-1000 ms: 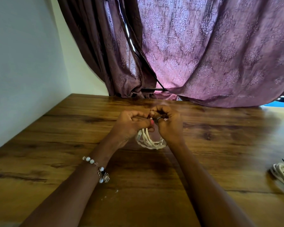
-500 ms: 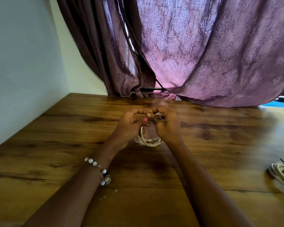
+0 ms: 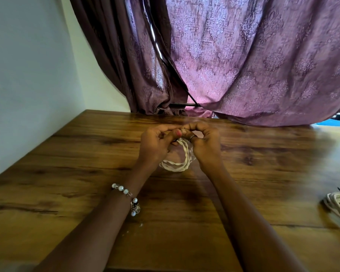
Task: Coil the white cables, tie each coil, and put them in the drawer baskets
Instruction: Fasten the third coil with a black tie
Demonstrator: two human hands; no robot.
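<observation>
The left hand and the right hand met knuckle to knuckle above the wooden surface, fingers curled tight, both pinching the top of a coiled white cable. The coil hung down between the wrists; its lower loop seemed to rest on the surface, though blur made that uncertain. A beaded bracelet circled the left wrist. A second white coil lay well apart at the right edge, before purple curtains.
</observation>
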